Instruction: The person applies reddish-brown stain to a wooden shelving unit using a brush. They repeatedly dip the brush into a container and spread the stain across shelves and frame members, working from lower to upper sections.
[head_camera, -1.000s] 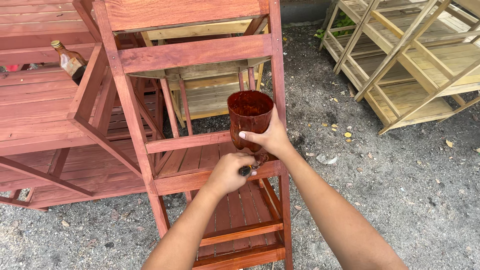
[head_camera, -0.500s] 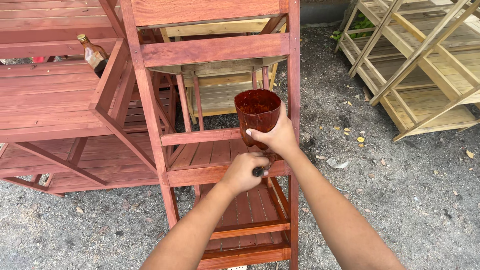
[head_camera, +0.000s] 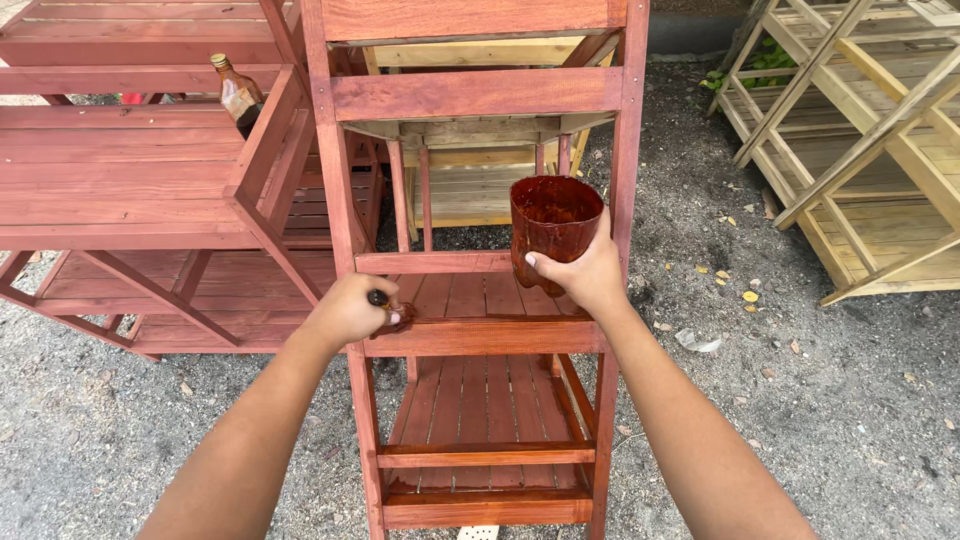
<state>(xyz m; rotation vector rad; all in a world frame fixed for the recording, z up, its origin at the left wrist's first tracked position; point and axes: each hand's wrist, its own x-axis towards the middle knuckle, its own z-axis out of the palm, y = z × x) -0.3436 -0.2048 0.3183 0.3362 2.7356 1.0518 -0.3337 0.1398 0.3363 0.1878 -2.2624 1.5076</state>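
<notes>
stain-smeared cut plastic cup (head_camera: 553, 228) upright at 12 o'clock; dark-handled brush (head_camera: 389, 305) at 9 o'clock, touching red-stained shelf rail (head_camera: 480, 337).

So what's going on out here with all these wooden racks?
A person stands over a red-brown stained wooden rack on gravel. The left hand holds a small dark-handled tool, likely a brush, against the front rail of a slatted shelf. The right hand holds a stain-smeared cup up beside the rack's right post. More stained racks stand to the left, one bearing a bottle; unstained pale ones stand to the right.
</notes>
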